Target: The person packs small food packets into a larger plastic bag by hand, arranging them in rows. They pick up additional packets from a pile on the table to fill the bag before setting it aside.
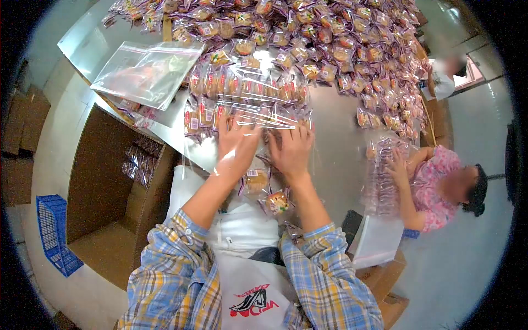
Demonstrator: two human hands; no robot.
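Observation:
A clear plastic bag [250, 93] lies on the table in front of me, with two rows of individually wrapped cakes [236, 85] standing on edge inside it. My left hand [239, 147] reaches under the bag's shiny film, its bent fingers on the nearer row of cakes. Beside it, my right hand [292, 151] is also at the bag's near end, fingers curled against the right part of that row. Film glare partly hides the fingertips of both hands. Two loose wrapped cakes [276, 202] lie between my forearms, close to my body.
A large heap of wrapped cakes [341, 41] covers the far side of the table. Flat clear bags [148, 71] lie at the left edge. An open cardboard box [104, 220] with packed cakes stands below. On the right, a co-worker [434, 190] handles another filled bag [382, 176].

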